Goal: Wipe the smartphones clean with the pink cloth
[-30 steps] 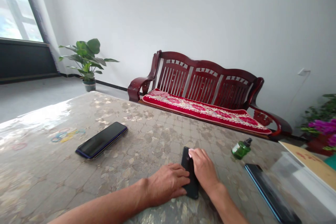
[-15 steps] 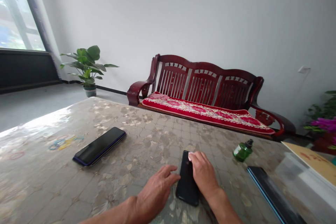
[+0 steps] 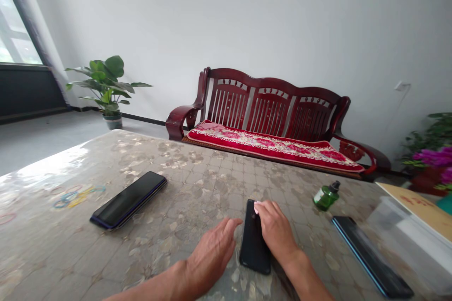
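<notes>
A black phone (image 3: 252,244) lies on the patterned tablecloth (image 3: 183,197), its long side pointing away from me. Over its upper right part rests my right hand (image 3: 277,228), fingers bent and pressed together, with something small and white at the fingertips by the phone's top edge; what it is I cannot make out. Just left of the phone is my left hand (image 3: 213,249), its thumb and fingers partly spread, holding nothing. A dark phone with a blue edge (image 3: 129,201) lies further left, and another (image 3: 370,258) lies to the right.
Coloured rubber bands (image 3: 77,196) are at the left. A green pump bottle (image 3: 326,196) stands at the right, near a clear plastic box (image 3: 406,240) with a tan sheet (image 3: 420,204) on it. Beyond the table are a red wooden bench (image 3: 271,108) and a potted plant (image 3: 112,84).
My left hand's fingers have drawn closer together and slightly off the phone's left edge. My right hand stays at the phone's upper right. The view has shifted a little.
</notes>
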The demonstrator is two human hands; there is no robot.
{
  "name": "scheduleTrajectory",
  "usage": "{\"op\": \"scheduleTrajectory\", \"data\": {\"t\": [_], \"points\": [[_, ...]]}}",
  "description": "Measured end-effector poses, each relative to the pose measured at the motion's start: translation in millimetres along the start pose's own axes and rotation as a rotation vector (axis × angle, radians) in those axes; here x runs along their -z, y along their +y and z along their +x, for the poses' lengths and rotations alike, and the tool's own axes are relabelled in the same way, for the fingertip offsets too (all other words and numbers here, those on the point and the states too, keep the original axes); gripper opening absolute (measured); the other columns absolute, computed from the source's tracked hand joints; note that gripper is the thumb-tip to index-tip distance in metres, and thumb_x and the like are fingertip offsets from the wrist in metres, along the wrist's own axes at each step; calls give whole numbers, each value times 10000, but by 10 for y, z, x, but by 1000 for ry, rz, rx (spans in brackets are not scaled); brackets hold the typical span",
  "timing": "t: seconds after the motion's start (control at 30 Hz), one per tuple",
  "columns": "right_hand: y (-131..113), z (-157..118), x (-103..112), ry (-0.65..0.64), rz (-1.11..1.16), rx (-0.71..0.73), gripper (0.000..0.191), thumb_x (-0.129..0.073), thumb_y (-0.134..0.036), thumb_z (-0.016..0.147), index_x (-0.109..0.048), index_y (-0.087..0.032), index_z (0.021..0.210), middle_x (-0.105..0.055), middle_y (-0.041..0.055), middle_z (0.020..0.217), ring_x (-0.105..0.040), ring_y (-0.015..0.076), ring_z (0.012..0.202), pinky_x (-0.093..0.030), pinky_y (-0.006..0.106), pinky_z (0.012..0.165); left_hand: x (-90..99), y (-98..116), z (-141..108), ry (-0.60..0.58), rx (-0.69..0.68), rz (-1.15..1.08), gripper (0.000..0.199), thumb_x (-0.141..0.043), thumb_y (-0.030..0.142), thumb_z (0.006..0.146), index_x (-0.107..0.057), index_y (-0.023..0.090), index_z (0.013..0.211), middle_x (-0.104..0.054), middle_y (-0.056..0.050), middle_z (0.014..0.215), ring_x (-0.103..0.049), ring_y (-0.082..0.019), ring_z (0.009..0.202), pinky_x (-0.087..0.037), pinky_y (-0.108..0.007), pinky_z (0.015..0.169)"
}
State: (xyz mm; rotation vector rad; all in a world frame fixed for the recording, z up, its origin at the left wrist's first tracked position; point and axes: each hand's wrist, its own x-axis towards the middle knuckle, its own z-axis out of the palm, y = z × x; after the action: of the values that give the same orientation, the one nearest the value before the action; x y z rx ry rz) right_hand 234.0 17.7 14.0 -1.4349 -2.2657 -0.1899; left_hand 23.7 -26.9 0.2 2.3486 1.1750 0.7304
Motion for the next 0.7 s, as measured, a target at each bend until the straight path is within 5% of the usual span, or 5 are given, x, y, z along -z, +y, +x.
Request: {"op": "scheduleTrajectory", "data": {"t": [0.13,0.33,0.43,0.7], "points": [[-2,6,24,-16,-11,4,300,-439,-54,916,-651,-236,1024,-658,51,994,-584,207,964,-477,317,875,18,36,8,-43,28,10,405,-383,65,874,-409,209,1251,-630,-63,1071,-627,-189,1003,-513,-314,915],[-5,0,32,-24,-8,1,283,-444,-60,922,-643,-223,1040,-653,55,1009,-574,206,980,-471,321,890,41,99,37,-56,76,73,108,-473,116,876,-462,220,903,-598,2,857,-601,-154,780,-496,-247,738],[-7,-5,27,-16,3,3,300,-434,-65,919,-644,-231,1054,-653,59,1007,-574,209,977,-477,331,888,23,103,64,-57,110,137,163,-468,78,838,-413,225,796,-563,9,792,-580,-152,730,-473,-232,684],[16,-1,71,-7,54,-6,294,-431,-82,922,-650,-235,1047,-653,48,988,-592,198,945,-487,311,841,31,189,40,-43,-73,178,243,-488,15,799,-496,204,951,-589,-42,1037,-563,-190,967,-477,-287,890]]}}
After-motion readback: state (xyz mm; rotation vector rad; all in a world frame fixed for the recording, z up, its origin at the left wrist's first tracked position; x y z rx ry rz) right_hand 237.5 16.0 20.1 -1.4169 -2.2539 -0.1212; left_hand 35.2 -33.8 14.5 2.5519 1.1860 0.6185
